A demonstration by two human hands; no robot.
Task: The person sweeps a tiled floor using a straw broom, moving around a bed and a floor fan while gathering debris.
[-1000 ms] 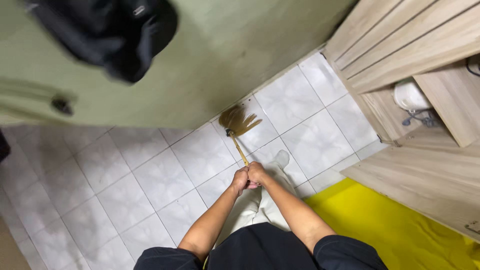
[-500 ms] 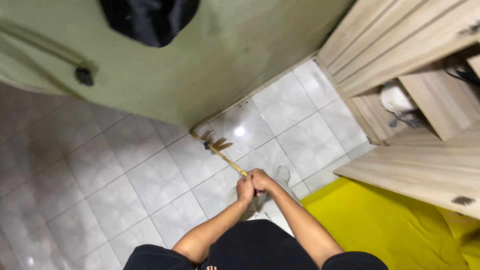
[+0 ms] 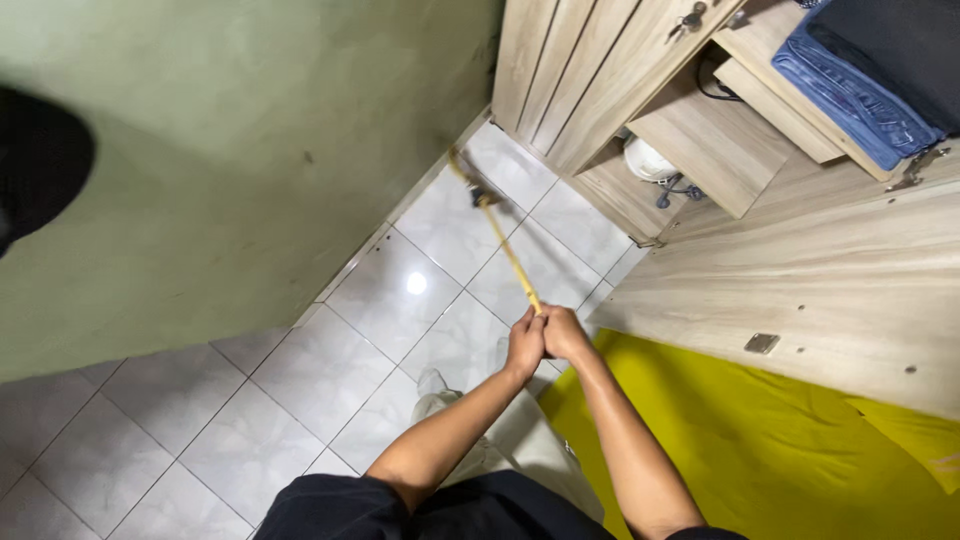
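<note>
I hold a small straw broom (image 3: 497, 230) with a thin yellow-brown handle in both hands. My left hand (image 3: 525, 346) and my right hand (image 3: 563, 333) are clasped together on the handle's near end. The handle slants away from me over the white floor tiles (image 3: 395, 295). Its blurred bristle head (image 3: 462, 168) lies near the foot of the green wall (image 3: 250, 150), by the corner of the wooden cabinet (image 3: 590, 70). My pale trousers and a foot show below my arms.
A wooden desk or cabinet side (image 3: 800, 290) fills the right. A white round object (image 3: 645, 160) and cables sit in its lower recess. Folded blue jeans (image 3: 850, 90) lie on a shelf above. Yellow bedding (image 3: 780, 450) is at lower right. A dark object (image 3: 35, 165) hangs at far left.
The view has swung to the right. The broom head has moved from the wall's base in front of me toward the corner by the cabinet. Both hands stay on the handle.
</note>
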